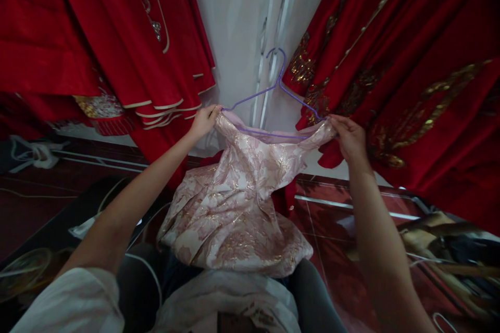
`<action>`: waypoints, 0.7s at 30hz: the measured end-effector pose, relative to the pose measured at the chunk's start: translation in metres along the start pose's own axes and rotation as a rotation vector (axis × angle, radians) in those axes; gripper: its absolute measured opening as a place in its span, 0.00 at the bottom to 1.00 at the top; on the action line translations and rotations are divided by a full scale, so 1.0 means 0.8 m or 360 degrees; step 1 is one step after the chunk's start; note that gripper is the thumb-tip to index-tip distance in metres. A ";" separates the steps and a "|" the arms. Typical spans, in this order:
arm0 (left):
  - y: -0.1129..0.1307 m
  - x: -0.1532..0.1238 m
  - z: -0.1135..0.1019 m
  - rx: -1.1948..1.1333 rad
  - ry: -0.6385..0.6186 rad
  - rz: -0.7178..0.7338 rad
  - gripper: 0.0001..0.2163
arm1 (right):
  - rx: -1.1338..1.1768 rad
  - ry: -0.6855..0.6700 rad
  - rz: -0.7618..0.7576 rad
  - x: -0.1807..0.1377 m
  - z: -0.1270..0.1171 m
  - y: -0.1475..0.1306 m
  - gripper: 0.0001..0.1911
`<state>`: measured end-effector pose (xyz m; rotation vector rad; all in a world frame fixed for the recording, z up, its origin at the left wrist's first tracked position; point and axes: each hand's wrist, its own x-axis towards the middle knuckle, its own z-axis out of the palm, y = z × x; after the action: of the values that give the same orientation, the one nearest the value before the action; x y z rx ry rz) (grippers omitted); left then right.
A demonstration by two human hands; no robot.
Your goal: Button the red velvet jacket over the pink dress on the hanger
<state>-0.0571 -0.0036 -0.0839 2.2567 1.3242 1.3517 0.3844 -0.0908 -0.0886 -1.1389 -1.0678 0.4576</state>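
A pale pink dress (250,187) with a shiny gold floral pattern is spread out before me, its skirt resting over my lap. Inside its neckline sits a purple hanger (255,94), with the hook pointing up and away. My left hand (205,120) pinches the dress's left shoulder at the hanger's end. On the other side, my right hand (349,134) grips the right shoulder near the opposite hanger tip. Both arms are stretched forward, and the bodice hangs between the hands.
Red garments with silver trim (156,62) hang at the left, and red ones with gold sequins (410,73) at the right. A pale wall (234,21) stands behind. Piled cloth (441,239) lies at the lower right, on a dark red tiled floor (332,250).
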 end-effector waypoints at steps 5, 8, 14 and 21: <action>-0.033 -0.040 0.010 0.0090 -0.0003 -0.0494 0.22 | 0.0340 0.0541 0.0198 -0.019 0.016 0.036 0.15; -0.032 -0.062 0.016 0.0143 -0.0129 -0.0368 0.23 | 0.0253 0.0597 0.0364 -0.041 0.025 0.056 0.15; 0.038 -0.062 0.047 0.0329 -0.0329 0.0542 0.20 | -0.0036 0.0269 0.0453 -0.069 0.018 0.073 0.18; 0.085 -0.048 0.105 0.0448 -0.0375 0.0895 0.17 | -0.0226 -0.0431 0.0367 -0.109 0.026 0.046 0.19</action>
<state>0.0420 -0.0509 -0.1162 3.0281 0.8778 1.0263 0.3337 -0.1329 -0.1599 -1.3604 -1.2227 0.7430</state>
